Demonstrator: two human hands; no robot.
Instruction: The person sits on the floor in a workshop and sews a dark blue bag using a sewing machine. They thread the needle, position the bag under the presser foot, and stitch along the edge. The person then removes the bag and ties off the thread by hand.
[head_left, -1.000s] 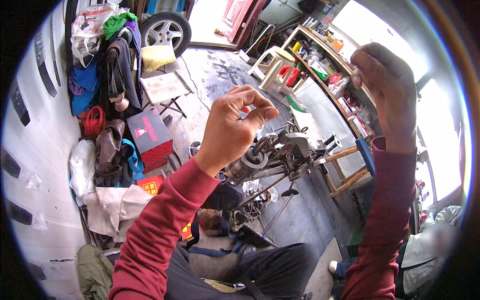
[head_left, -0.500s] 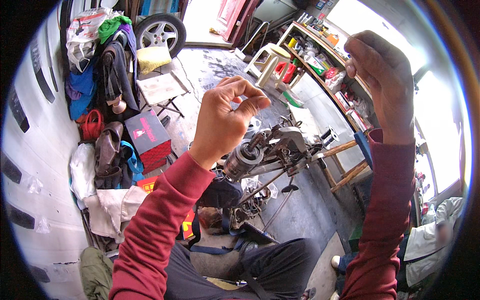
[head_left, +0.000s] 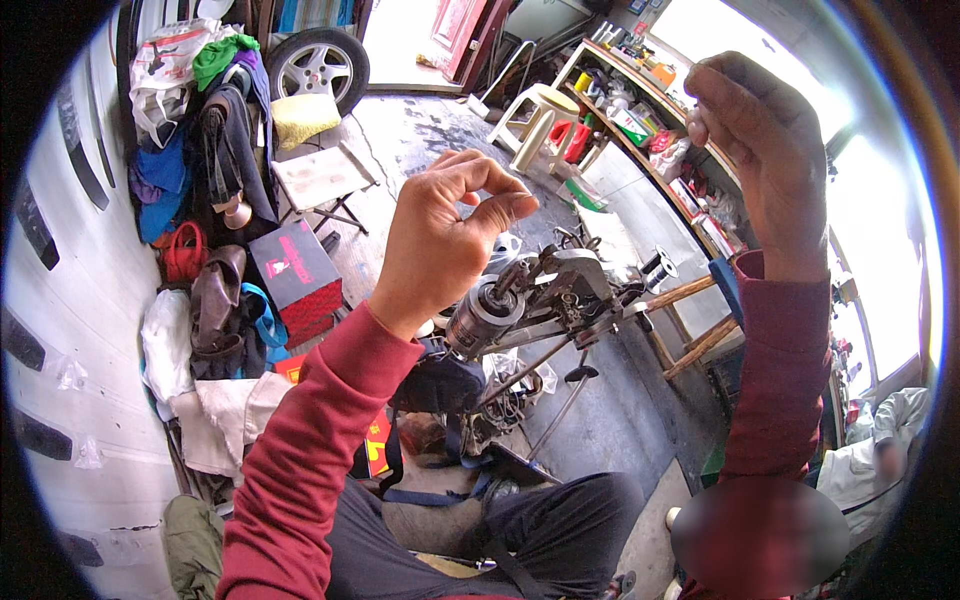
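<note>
My left hand (head_left: 450, 235) is raised at the middle of the view, thumb and forefinger pinched together. Whatever lies between the fingertips, if anything, is too fine to make out. Higher up on the right, my right hand (head_left: 765, 165) is closed too, its fingers curled toward the thumb; its fingertips hide what they may hold. Below and beyond the left hand stands a dark metal sewing machine (head_left: 580, 285) of a shoe-repair kind, with a round cylinder (head_left: 484, 318) at its near end. Neither hand touches it.
Left are a dark shoebox (head_left: 292, 262), brown boots (head_left: 215, 300), piled clothes and a folding stool (head_left: 323, 178). A car wheel (head_left: 320, 72) leans behind. Cluttered shelves (head_left: 640, 140), a plastic stool (head_left: 545, 105) and a wooden-legged stool (head_left: 690, 300) stand right. Another person's pale sleeve (head_left: 900, 415) shows lower right.
Both hands keep their closed poses and have shifted very slightly. A blurred patch now covers part of the lower right, over the right sleeve.
</note>
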